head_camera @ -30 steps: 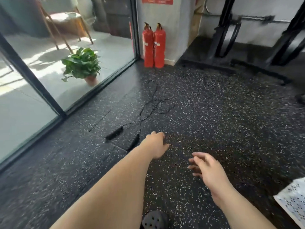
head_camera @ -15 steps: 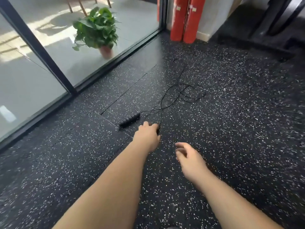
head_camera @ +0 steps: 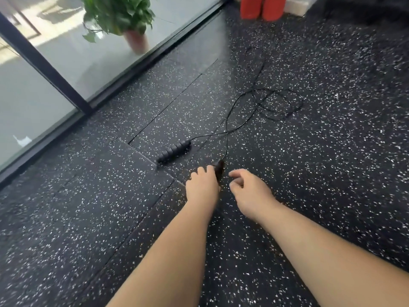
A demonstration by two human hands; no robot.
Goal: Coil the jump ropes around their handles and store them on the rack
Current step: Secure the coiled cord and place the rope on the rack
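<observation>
Finds the thin black jump rope (head_camera: 274, 105) sprawled on the black, white-speckled rubber floor (head_camera: 332, 173), looped and crossed over itself beyond the hands. Shows no rack anywhere, so storage is some way off and coiling is not yet begun. Has the ribbed black far handle (head_camera: 174, 150) lying flat beside a seam between floor tiles, untouched, just ahead and to the left of the left hand (head_camera: 202, 185). Sets that hand palm down on the floor with fingers curled over the near black handle (head_camera: 220, 168), of which only the tip and the cord's exit show past the knuckles. Looks like a grip, though cannot tell how firm. Goes for this handle probably because it lies closest and winding needs a handle as its core. Holds the right hand (head_camera: 250, 191) just beside, clear of the rope, fingers loosely curled, thumb apart, grasping nothing; likely poised to gather cord. Stretches both bare forearms forward and down, nearly side by side, wrists fairly straight. Shows a potted green plant (head_camera: 119, 16) behind the glass wall (head_camera: 44, 103) and two red cylinders (head_camera: 261, 7) at the top edge.
</observation>
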